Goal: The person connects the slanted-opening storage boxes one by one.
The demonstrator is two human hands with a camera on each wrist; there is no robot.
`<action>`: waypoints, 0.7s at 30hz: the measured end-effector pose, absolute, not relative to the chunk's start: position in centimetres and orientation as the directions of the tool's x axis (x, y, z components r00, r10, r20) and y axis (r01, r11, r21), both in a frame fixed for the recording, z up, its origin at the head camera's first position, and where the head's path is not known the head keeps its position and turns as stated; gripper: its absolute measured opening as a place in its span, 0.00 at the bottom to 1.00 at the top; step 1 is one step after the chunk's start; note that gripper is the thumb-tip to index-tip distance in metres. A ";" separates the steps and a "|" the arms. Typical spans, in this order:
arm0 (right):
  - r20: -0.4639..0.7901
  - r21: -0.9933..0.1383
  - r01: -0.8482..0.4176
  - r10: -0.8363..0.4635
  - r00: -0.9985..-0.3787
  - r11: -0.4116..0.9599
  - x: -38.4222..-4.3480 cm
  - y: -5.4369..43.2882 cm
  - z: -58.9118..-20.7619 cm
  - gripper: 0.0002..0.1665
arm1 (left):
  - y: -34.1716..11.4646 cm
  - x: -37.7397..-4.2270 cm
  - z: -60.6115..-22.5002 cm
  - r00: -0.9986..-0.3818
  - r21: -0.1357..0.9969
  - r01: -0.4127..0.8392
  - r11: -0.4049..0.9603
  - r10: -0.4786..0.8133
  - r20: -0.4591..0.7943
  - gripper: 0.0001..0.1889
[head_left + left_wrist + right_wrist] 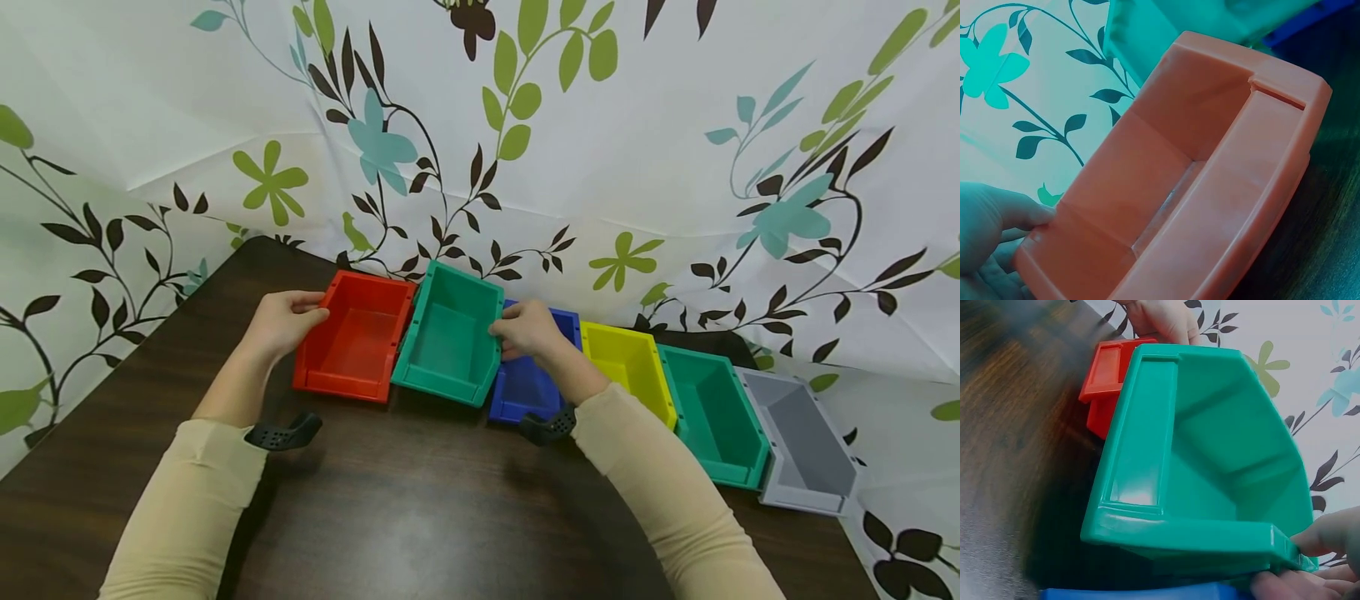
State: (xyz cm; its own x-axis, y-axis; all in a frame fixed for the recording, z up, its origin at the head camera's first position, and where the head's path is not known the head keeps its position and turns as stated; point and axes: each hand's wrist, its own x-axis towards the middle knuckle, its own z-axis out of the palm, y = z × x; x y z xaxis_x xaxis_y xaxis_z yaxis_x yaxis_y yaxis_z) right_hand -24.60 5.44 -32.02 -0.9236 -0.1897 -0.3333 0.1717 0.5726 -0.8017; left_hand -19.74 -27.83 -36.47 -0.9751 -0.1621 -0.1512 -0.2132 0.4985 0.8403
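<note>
At the left end of a row of plastic bins, my left hand [283,323] grips the left side wall of a red bin [352,333], thumb over the rim. Beside it a green bin [450,333] sits slightly tilted, its lower edge raised off the table in the right wrist view. My right hand [528,327] pinches this green bin's right rim, with the thumb [1325,534] on top and fingers below. Just under that hand lies a blue bin [528,387], partly covered by the hand and wrist. Both held bins have nothing inside.
Further right along the row stand a yellow bin [626,362], a second green bin [712,417] and a grey bin [798,442]. A dark wooden table [420,500] carries them all. Behind rises a white cloth [660,150] printed with leaves and flowers.
</note>
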 end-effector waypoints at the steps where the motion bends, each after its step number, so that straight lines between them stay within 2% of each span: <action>1: -0.324 -0.799 0.158 -0.194 -0.926 0.580 -24.6 5.4 -31.9 0.30 | -27.8 -19.7 -36.4 -0.975 0.839 -0.214 0.501 -0.161 -0.152 0.26; 6: -0.224 -0.777 0.036 -0.223 -0.949 0.629 -24.7 4.5 -30.7 0.25 | -27.8 -19.8 -36.5 -0.976 0.828 -0.212 0.519 -0.159 -0.150 0.26; 11: -0.123 -0.719 -0.101 -0.270 -0.955 0.687 -24.8 4.0 -30.2 0.09 | -27.9 -19.8 -36.2 -0.977 0.825 -0.208 0.525 -0.154 -0.149 0.26; 14: -0.077 -0.680 -0.174 -0.307 -0.949 0.712 -24.8 4.1 -30.2 0.21 | -27.9 -19.7 -36.1 -0.976 0.823 -0.212 0.526 -0.154 -0.153 0.26; 16: -0.032 -0.626 -0.234 -0.324 -0.946 0.744 -24.6 4.1 -30.3 0.21 | -27.8 -19.7 -36.1 -0.976 0.825 -0.213 0.523 -0.156 -0.153 0.26; 17: -0.004 -0.581 -0.271 -0.336 -0.942 0.767 -24.6 4.0 -30.4 0.19 | -27.8 -19.7 -36.2 -0.975 0.827 -0.214 0.520 -0.157 -0.154 0.26; 19: 0.070 -0.463 -0.350 -0.360 -0.930 0.814 -24.2 3.8 -30.7 0.22 | -27.6 -19.7 -36.3 -0.975 0.829 -0.215 0.516 -0.156 -0.156 0.26; 21: 0.126 -0.352 -0.420 -0.403 -0.907 0.836 -23.9 3.3 -30.9 0.33 | -27.5 -19.7 -36.3 -0.976 0.833 -0.215 0.510 -0.152 -0.159 0.26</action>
State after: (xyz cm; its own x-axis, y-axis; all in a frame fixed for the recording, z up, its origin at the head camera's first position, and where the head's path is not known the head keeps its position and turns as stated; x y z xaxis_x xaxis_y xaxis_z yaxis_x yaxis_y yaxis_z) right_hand -23.87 3.26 -30.92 -0.9066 -0.4029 0.1255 -0.4204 0.8363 -0.3521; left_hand -19.74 -27.52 -36.34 -0.9756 -0.1521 -0.1586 -0.2149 0.5098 0.8330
